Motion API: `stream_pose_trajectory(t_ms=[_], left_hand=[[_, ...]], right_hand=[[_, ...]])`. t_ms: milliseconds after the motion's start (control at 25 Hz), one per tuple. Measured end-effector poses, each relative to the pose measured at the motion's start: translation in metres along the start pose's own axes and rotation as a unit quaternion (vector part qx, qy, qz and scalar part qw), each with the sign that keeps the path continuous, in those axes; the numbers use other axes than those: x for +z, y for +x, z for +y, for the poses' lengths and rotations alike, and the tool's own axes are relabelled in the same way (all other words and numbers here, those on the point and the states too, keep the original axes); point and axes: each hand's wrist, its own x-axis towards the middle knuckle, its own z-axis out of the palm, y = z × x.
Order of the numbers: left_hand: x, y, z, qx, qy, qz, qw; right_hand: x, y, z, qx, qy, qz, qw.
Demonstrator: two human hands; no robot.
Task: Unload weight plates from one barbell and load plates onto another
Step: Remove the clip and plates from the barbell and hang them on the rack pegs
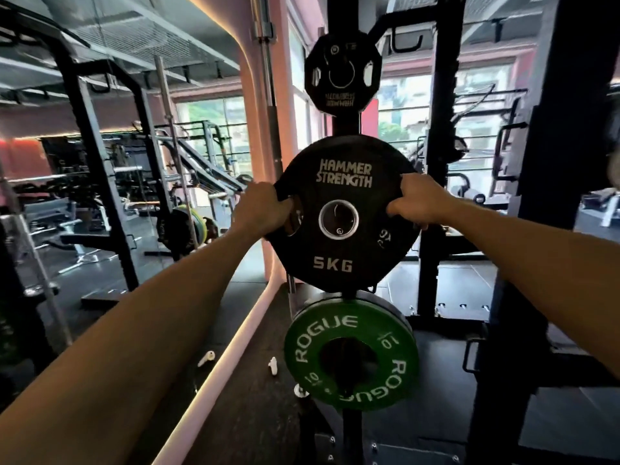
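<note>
A black 5 kg plate [339, 253] marked HAMMER STRENGTH faces me at the middle of the head view, in front of a black storage post [347, 125]. My left hand [261, 209] grips its left edge through a grip slot. At the upper right edge, my right hand [417, 199] curls over the rim. The plate's steel-ringed centre hole [338, 219] shows a peg end inside. I cannot tell how far the plate sits on that peg.
Above hangs a smaller black plate [343, 73]; below, a green ROGUE 10 plate [350, 355] sits on the same post. A black rack upright [439, 156] rises to the right. A mirror [117, 162] and lit wall edge lie left. Small white objects [272, 365] rest on the floor.
</note>
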Motion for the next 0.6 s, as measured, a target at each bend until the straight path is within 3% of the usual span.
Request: stream_pose_trajectory(t_ms=[240, 600], left_hand=[[0.053, 0.066, -0.023, 0.064, -0.021, -0.034, 0.997], [0.127, 0.106, -0.045, 0.08, -0.062, -0.079, 0.992]], right_hand=[[0.026, 0.039, 0.001, 0.077, -0.048, 0.003, 0.996], [0.08, 0.091, 0.04, 0.138, -0.048, -0.037, 0.989]])
